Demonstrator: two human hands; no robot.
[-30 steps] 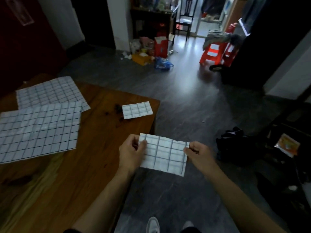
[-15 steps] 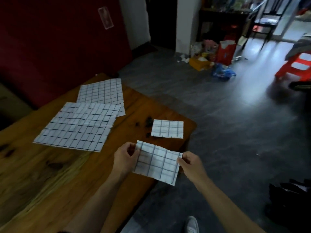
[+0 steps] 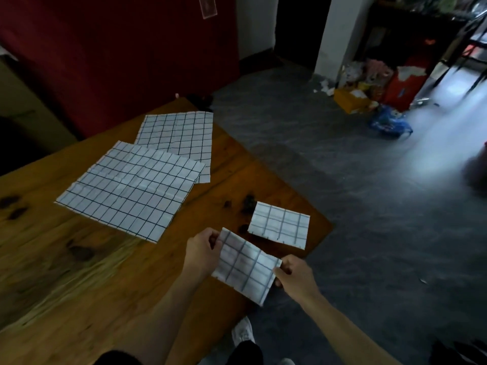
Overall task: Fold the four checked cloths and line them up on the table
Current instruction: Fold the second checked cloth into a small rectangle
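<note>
While my left hand and right hand each pinch an end of a folded cloth over the table edge, another folded cloth lies just beyond it. Two unfolded cloths overlap farther back on the table.

The room is dim and colours look muted. Daylight enters from the upper right and lays a pale glare across the grey floor. The red wall sinks into shadow. Motion blur softens the right side, and the wide lens bends the tabletop towards the edges.
</note>
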